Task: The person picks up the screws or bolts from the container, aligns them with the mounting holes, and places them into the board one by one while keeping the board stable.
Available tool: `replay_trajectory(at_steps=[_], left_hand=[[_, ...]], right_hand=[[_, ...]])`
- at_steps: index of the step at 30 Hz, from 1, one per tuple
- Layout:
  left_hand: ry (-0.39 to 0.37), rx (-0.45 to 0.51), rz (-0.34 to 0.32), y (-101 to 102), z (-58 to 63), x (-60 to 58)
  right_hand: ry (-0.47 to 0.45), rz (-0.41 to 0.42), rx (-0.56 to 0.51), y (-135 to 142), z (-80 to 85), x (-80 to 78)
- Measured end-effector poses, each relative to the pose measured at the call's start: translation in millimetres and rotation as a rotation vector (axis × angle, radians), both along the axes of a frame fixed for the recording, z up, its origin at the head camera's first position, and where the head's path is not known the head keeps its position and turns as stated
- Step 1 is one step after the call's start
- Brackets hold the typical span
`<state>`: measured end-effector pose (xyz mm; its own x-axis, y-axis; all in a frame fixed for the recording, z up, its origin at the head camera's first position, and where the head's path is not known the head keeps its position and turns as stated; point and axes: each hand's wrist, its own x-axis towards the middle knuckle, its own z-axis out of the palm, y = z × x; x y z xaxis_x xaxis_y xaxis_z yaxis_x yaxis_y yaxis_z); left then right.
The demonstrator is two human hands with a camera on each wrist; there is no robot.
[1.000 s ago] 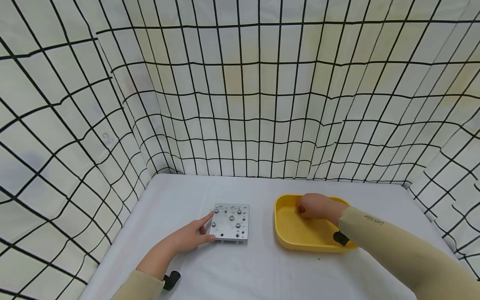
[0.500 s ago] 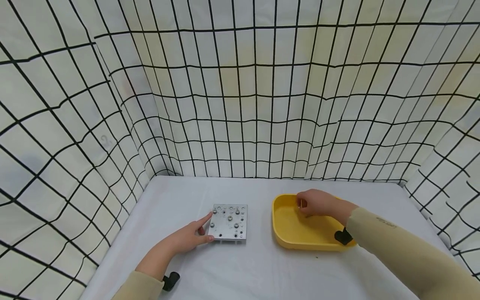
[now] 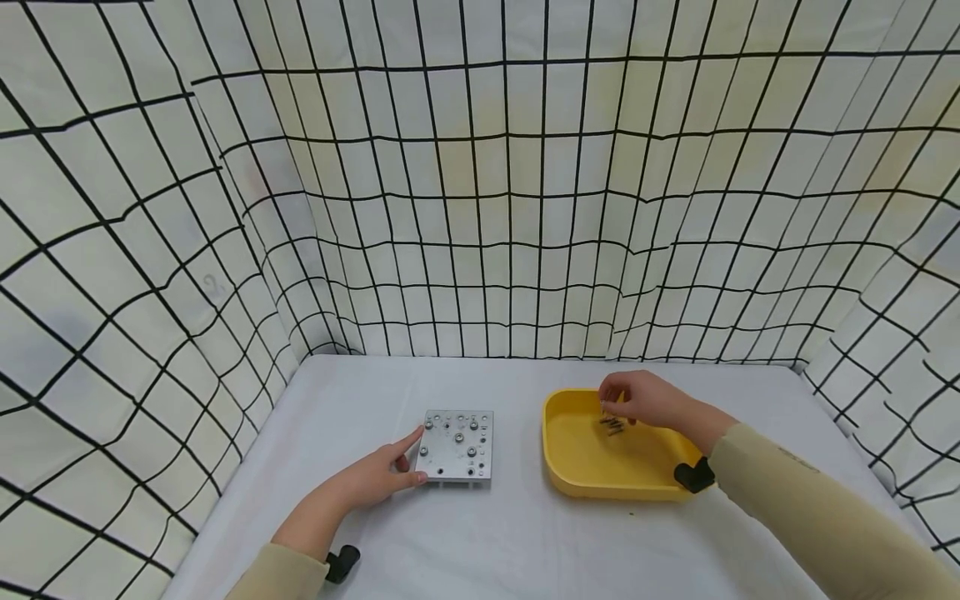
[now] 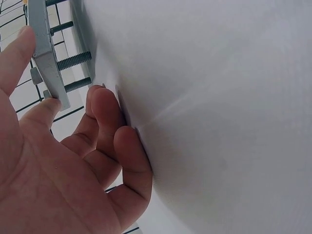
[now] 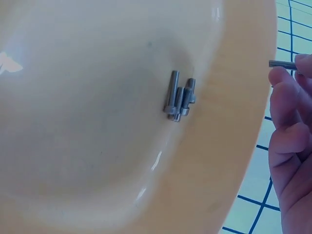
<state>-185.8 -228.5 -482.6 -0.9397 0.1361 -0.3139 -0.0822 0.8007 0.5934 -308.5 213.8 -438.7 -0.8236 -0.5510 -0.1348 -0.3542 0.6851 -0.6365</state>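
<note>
A square metal plate (image 3: 450,460) with holes and several screws in its top sits left of centre in the head view. My left hand (image 3: 378,475) grips it at its left edge, thumb near the front corner and index finger farther back. In the left wrist view, threaded screw shanks (image 4: 75,60) stick out from the plate's underside, and the other fingers (image 4: 134,161) curl against the cloth. My right hand (image 3: 643,398) is over the back of a yellow tray (image 3: 611,467), pinching a screw (image 5: 281,64) between thumb and finger. Several socket-head screws (image 5: 174,92) lie together inside the tray.
White cloth (image 3: 510,550) covers the table. A black grid on white sheeting (image 3: 480,208) walls in the back and both sides. Black wrist cameras (image 3: 342,564) sit on both wrists. A tiny dark speck (image 3: 632,514) lies in front of the tray.
My right hand has risen from inside the tray toward its back rim, uncovering the screws lying there. The left hand stays at the plate; the head view has shifted slightly.
</note>
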Motion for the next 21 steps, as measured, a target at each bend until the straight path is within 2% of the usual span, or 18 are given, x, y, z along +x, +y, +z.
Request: replay_trajectory(at_steps=[7, 12, 16, 21], left_hand=[[0.0, 0.014, -0.005, -1, 0.5, 1.0], [0.006, 0.002, -0.007, -1, -0.5, 0.4], [0.014, -0.007, -0.007, -2, -1.5, -0.5], [0.016, -0.008, -0.011, -3, -4.0, -2.0]], right_hand=[[-0.055, 0.0, -0.108, -7, 1.1, 6.1], [-0.135, 0.004, -0.181, -19, 2.0, 10.5], [-0.155, 0.014, -0.181, -36, 7.6, 14.9], [-0.116, 0.063, -0.149, -64, 11.5, 22.6]])
